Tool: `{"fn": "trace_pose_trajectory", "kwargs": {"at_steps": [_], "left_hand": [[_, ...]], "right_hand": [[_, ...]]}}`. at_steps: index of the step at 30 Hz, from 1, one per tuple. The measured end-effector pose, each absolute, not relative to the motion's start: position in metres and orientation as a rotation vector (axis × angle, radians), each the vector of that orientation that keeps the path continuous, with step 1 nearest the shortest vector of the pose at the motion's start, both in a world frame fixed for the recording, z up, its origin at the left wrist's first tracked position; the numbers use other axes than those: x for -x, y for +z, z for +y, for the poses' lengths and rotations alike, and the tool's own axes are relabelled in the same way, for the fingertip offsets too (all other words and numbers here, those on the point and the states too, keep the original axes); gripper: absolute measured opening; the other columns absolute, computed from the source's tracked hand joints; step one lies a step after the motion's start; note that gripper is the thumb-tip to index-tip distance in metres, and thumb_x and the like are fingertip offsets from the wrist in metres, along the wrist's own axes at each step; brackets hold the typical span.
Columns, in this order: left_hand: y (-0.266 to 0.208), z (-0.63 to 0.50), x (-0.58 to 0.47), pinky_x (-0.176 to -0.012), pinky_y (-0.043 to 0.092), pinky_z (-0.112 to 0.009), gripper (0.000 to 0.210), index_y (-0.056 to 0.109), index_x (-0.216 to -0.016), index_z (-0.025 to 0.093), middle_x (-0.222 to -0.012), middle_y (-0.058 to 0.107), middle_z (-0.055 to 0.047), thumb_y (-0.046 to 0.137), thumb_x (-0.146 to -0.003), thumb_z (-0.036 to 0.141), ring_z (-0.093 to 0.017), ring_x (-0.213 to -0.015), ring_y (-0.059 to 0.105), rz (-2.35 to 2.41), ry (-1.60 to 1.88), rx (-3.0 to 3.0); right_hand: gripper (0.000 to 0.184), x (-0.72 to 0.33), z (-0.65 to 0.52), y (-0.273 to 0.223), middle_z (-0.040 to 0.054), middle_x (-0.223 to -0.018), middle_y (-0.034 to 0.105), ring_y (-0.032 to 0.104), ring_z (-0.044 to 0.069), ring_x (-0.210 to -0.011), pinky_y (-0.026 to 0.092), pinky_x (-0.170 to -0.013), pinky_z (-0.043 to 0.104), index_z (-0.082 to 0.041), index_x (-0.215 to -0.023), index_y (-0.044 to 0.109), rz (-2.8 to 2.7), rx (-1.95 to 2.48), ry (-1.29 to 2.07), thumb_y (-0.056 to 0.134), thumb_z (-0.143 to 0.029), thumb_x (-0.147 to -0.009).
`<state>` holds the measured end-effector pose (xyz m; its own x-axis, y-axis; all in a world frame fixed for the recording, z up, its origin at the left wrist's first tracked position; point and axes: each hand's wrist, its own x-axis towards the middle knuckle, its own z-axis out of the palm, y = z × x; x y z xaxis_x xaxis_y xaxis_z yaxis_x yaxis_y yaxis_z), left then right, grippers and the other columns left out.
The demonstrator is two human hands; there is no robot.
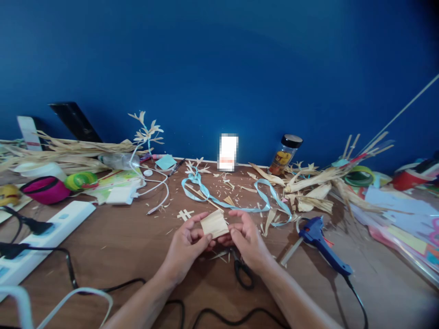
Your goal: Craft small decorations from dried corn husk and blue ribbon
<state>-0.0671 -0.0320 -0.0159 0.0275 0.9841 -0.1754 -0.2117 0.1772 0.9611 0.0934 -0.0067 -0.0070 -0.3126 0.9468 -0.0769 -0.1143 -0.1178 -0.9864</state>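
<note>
A flat, pale square of dried husk (214, 224) is held up above the brown table. My left hand (188, 242) pinches its left side, thumb on the near edge and fingers behind. At the lower right corner, the thumb and fingers of my right hand (245, 240) close on it, with the index finger raised beside the edge. Black-handled scissors (244, 275) lie below my right hand, their blades partly hidden. Just beyond my left hand is a small crossed lattice of pale strips (185, 214). A light blue ribbon (236, 208) curls behind both hands.
A blue glue gun (322, 244) lies at right, its cord running forward. Husk bundles (318, 185) and a black-lidded jar (286, 154) stand farther back. At left are a white power strip (51, 235), cables and a pink pouch (45, 189). Husk scraps litter the table (137, 249).
</note>
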Motion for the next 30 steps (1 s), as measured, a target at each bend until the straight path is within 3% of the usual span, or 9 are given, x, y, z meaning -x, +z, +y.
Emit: {"fn": "trace_pose_trajectory", "kwargs": {"at_steps": [6,12,19,30], "left_hand": [[-0.013,-0.032,0.064,-0.056,0.045,-0.020,0.060,0.038,-0.123,0.015,-0.060,0.061,0.002,0.065,-0.070,0.023,-0.011,-0.057,0.059,1.123,1.129,-1.044],[-0.015,-0.031,0.063,-0.060,0.046,-0.022,0.059,0.037,-0.123,0.016,-0.071,0.063,-0.001,0.064,-0.071,0.022,-0.012,-0.063,0.059,1.089,1.128,-1.111],[-0.015,-0.031,0.068,-0.061,0.046,-0.021,0.057,0.036,-0.125,0.019,-0.063,0.061,0.003,0.062,-0.073,0.019,-0.010,-0.059,0.057,1.098,1.108,-1.011],[-0.010,-0.032,0.070,-0.071,0.049,-0.026,0.053,0.036,-0.125,0.019,-0.083,0.063,-0.003,0.057,-0.076,0.018,-0.012,-0.071,0.060,1.092,1.210,-0.991]], "right_hand": [[0.043,-0.090,-0.011,-0.005,-0.0001,-0.082,0.062,0.063,0.016,-0.072,0.049,-0.066,0.029,-0.023,-0.106,0.033,-1.410,0.969,1.525,0.060,-0.019,-0.073],[0.038,-0.089,-0.012,-0.011,-0.0036,-0.069,0.059,0.059,0.014,-0.064,0.045,-0.058,0.024,-0.022,-0.105,0.036,-1.455,1.035,1.429,0.058,-0.017,-0.074],[0.036,-0.094,-0.005,-0.014,-0.0084,-0.059,0.055,0.060,0.011,-0.057,0.047,-0.058,0.023,-0.022,-0.104,0.036,-1.285,1.021,1.574,0.059,-0.025,-0.076],[0.034,-0.100,0.001,-0.013,-0.0022,-0.063,0.064,0.064,0.015,-0.058,0.052,-0.058,0.028,-0.020,-0.105,0.036,-1.219,1.086,1.500,0.055,-0.030,-0.078]]}}
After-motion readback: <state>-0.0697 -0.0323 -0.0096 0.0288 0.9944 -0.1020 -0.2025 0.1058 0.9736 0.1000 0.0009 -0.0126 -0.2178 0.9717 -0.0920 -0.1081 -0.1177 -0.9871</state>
